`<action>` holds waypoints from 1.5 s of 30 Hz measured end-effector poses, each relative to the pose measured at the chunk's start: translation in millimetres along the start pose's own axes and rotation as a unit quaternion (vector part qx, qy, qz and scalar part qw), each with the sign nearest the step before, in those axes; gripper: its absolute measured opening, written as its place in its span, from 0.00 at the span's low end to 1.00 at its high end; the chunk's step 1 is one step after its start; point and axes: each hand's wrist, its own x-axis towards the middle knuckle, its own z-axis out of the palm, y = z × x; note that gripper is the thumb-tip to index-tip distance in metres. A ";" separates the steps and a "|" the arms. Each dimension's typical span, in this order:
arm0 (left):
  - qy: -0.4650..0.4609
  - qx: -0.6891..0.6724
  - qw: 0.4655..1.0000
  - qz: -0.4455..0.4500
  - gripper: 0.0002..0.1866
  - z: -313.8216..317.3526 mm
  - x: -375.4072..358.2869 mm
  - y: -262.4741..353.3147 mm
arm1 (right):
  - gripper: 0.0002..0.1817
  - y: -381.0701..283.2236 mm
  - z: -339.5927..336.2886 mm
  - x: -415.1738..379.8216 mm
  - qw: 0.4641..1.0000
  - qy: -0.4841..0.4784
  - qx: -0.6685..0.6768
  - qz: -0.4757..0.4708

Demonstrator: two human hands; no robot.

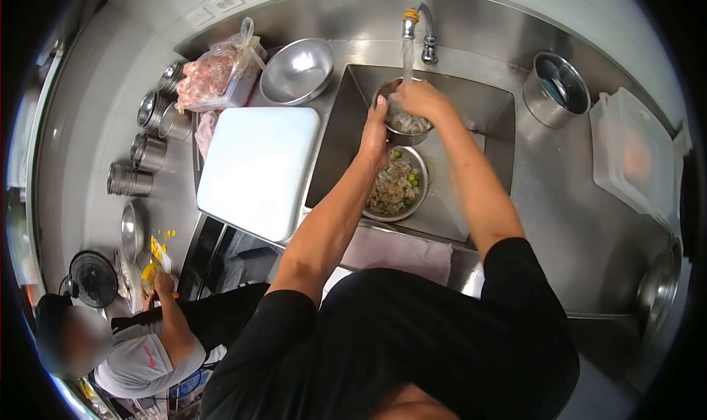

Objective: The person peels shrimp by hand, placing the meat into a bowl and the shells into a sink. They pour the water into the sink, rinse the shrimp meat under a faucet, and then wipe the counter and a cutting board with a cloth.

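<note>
Over the sink, a small metal bowl sits under running water. It holds pale grey, wet pieces that look like peeled shrimp. My left hand grips the bowl's left side, thumb at the rim. My right hand reaches into the bowl from the right, under the stream; its fingers are mostly hidden among the pieces. Just below, a second metal bowl rests in the sink, with brownish scraps and green round bits inside.
The faucet rises behind the sink. Left of it are a white cutting board, an empty metal bowl and a bag of pinkish meat. A metal pot and plastic containers stand right. A co-worker cuts something yellow.
</note>
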 end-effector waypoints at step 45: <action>0.016 0.033 0.996 -0.087 0.36 -43.9 -22.0 -18.2 | 0.21 -26.6 46.6 -26.9 0.973 -0.227 -0.050 -0.006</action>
